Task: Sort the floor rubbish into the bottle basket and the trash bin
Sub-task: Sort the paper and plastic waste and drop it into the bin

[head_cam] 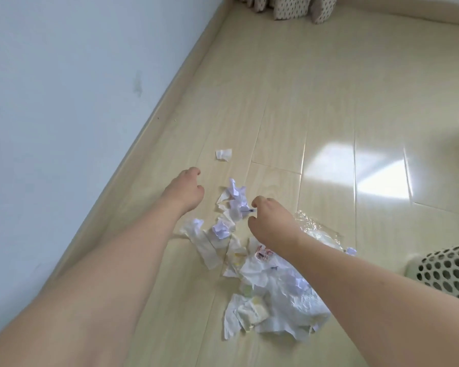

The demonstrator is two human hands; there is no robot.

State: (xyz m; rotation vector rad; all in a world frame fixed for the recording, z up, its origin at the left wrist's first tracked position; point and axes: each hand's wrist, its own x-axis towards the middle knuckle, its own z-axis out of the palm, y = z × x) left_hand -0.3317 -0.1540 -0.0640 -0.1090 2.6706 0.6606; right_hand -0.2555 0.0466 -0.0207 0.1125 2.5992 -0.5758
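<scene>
A heap of crumpled white paper and tissue (265, 276) lies spread on the pale wooden floor. One small paper ball (223, 154) sits apart, farther away. A clear plastic wrapper (314, 229) lies at the heap's right side. My left hand (183, 190) hovers left of the heap with fingers loosely curled, holding nothing. My right hand (269, 222) hangs over the heap's far part, fingers loosely curled beside a crumpled paper wad (236, 197), and I see nothing in its grip. A white perforated basket (448, 268) shows at the right edge.
A light blue wall (77, 88) with a beige skirting board runs along the left. Patterned cushions or fabric (297, 6) stand at the far end of the floor. Bright window glare (355, 170) falls on the boards to the right.
</scene>
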